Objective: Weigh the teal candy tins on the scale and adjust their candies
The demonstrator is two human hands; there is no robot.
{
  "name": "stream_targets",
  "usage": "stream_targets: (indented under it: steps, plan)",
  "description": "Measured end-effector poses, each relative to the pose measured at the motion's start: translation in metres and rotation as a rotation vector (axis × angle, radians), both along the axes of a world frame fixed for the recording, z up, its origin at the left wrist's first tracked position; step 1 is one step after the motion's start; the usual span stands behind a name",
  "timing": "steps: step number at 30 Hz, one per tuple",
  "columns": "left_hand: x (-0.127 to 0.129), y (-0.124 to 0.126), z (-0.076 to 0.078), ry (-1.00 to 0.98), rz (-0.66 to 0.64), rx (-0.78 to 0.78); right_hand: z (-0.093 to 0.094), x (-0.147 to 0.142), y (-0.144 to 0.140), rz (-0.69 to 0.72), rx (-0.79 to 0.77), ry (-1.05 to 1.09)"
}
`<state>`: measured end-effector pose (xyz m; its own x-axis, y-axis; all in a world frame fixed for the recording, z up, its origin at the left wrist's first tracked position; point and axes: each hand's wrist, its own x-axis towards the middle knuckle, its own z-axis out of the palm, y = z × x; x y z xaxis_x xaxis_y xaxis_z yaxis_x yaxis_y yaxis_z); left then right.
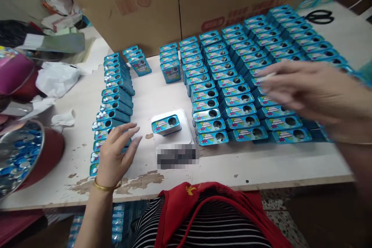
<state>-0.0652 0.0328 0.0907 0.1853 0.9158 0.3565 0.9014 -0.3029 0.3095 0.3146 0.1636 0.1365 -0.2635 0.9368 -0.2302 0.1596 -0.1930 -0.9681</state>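
Observation:
My left hand (pixel 116 155), with a gold bangle at the wrist, is open with fingers apart beside the left row of blue tins (pixel 117 114). It holds nothing. Small white pieces lie on the tops of several tins in that row. My right hand (pixel 308 89), smeared by motion, hovers over the right-hand block of blue tins (pixel 238 99). Its fingertips pinch a small white piece (pixel 267 77). Between my hands, a single blue tin (pixel 166 124) with a round hole in its top stands on a small white scale (pixel 186 128), whose front is pixelated.
A large cardboard box (pixel 157 11) stands behind the tins. At left is a red pot (pixel 52 151) of blue and silver caps, near crumpled white plastic (pixel 62 79). Black scissors (pixel 321 16) lie at the far right. The table's front edge (pixel 226 186) runs close to my body.

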Motion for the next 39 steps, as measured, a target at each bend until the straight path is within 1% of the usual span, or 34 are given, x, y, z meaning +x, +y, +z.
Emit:
stream_targets:
  steps: [1,3,4,6,8,11,13,15,18,23,25,30,36,39]
  plan:
    - [0.002,-0.002,0.0,-0.011,-0.013,0.002,-0.001,-0.025,-0.005,0.098,-0.039,0.035]
    - [0.004,-0.007,-0.002,-0.03,-0.031,0.008,-0.008,-0.077,-0.014,0.348,-0.104,0.082]
    - [0.004,-0.011,-0.004,-0.039,-0.037,0.009,-0.012,-0.1,-0.017,0.437,-0.109,0.056]
    - [0.003,-0.017,-0.007,-0.054,-0.033,0.011,-0.021,-0.133,-0.021,0.562,-0.088,-0.011]
    - [0.0,-0.024,-0.012,-0.067,-0.02,0.005,-0.028,-0.149,-0.02,0.626,-0.033,-0.107]
    - [-0.006,-0.032,-0.019,-0.085,-0.001,-0.013,-0.031,-0.155,-0.018,0.685,0.12,-0.27]
    - [-0.009,-0.034,-0.023,-0.099,0.006,-0.021,-0.029,-0.155,-0.016,0.696,0.232,-0.379]
    - [-0.011,-0.034,-0.025,-0.115,0.01,-0.024,-0.025,-0.157,-0.017,0.691,0.309,-0.472]
    - [-0.01,-0.03,-0.026,-0.129,0.001,-0.03,-0.02,-0.161,-0.018,0.694,0.361,-0.55]
    - [-0.007,-0.026,-0.027,-0.141,-0.009,-0.04,-0.015,-0.164,-0.02,0.762,0.435,-0.63]
    - [-0.008,-0.027,-0.029,-0.144,0.003,-0.05,-0.013,-0.162,-0.02,0.768,0.444,-0.623]
    - [-0.011,-0.027,-0.033,-0.163,0.027,-0.054,-0.012,-0.158,-0.02,0.756,0.406,-0.606]
    - [-0.008,-0.024,-0.031,-0.165,0.014,-0.064,-0.017,-0.159,-0.019,0.842,0.422,-0.626]
    - [-0.008,-0.023,-0.031,-0.168,0.015,-0.067,-0.017,-0.158,-0.019,0.803,0.392,-0.607]
